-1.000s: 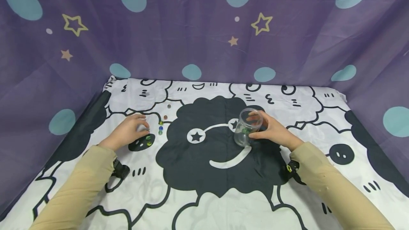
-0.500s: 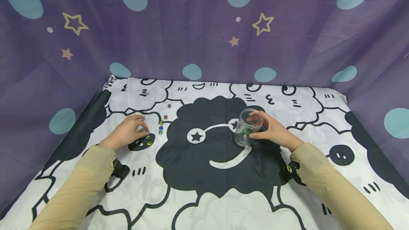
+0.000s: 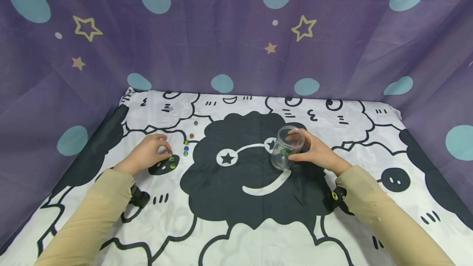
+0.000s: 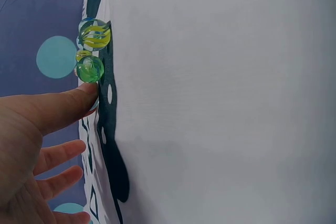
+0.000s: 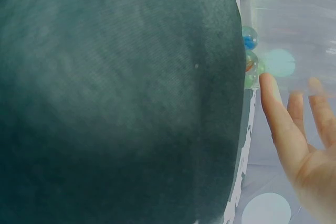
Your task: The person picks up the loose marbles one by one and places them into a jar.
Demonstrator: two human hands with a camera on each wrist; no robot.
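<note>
At the left in the head view, my left hand [image 3: 148, 153] pinches a small dark marble [image 3: 169, 152] between thumb and forefinger. Right beside those fingertips lie a green marble [image 4: 90, 70] and a yellow-striped marble [image 4: 97, 36], on the cloth's black oval patch. My thumb [image 4: 68, 106] covers much of the pinched marble in the left wrist view. Right of centre, a clear plastic jar [image 3: 281, 160] stands slightly tilted, mouth up. My right hand [image 3: 314, 151] holds it from the right, thumb and fingers around its wall. Several marbles [image 5: 250, 39], blue and green among them, sit at its bottom.
Several loose marbles form a rough line to the right of my left hand: a blue one [image 3: 186, 148], a yellow one [image 3: 186, 142], a brown one [image 3: 191, 136] and a grey one [image 3: 196, 123]. A purple curtain [image 3: 229, 44] hangs behind the cartoon-print cloth [image 3: 251, 200].
My left thumb and forefinger have come together on the small marble beside the green one. The right hand and the jar have stayed in place.
</note>
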